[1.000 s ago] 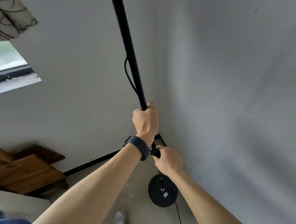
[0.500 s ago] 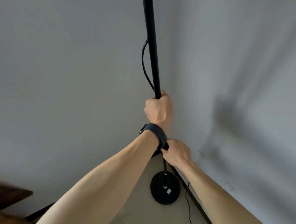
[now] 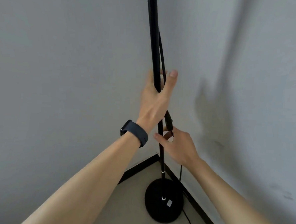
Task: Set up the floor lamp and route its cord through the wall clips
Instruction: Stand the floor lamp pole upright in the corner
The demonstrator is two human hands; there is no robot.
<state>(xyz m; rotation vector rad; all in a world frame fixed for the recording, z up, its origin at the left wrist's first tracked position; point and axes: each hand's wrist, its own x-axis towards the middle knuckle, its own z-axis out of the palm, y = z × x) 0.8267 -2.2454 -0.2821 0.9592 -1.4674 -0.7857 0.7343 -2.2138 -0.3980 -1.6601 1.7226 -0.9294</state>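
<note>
A person is looking down into the corner of a room with pale grey walls (image 3: 59,71), both bare forearms reaching forward. A black floor lamp is standing in that corner. Its thin black pole (image 3: 154,43) is rising from the bottom centre up past the top edge of the view, and its round black base (image 3: 155,205) is sitting flat on the beige floor (image 3: 131,206), just beside the dark baseboard (image 3: 140,166) where the two walls meet.

The left hand (image 3: 155,98) is resting against the pole about halfway up, the fingers spread loosely and the thumb pointing upward, so the hand is mostly open and is not gripping tightly. A dark smartwatch (image 3: 135,132) is sitting on the left wrist.

The lamp's black cord (image 3: 162,50) is running down close along the right side of the pole and passing behind the left hand. Below it, a thicker black inline switch (image 3: 169,121) is hanging on the cord. The right hand (image 3: 179,148) is lower on the pole, pinching the cord just under that switch between thumb and fingers. More cord is trailing away across the floor to the right of the base. The hands are slightly blurred.
</note>
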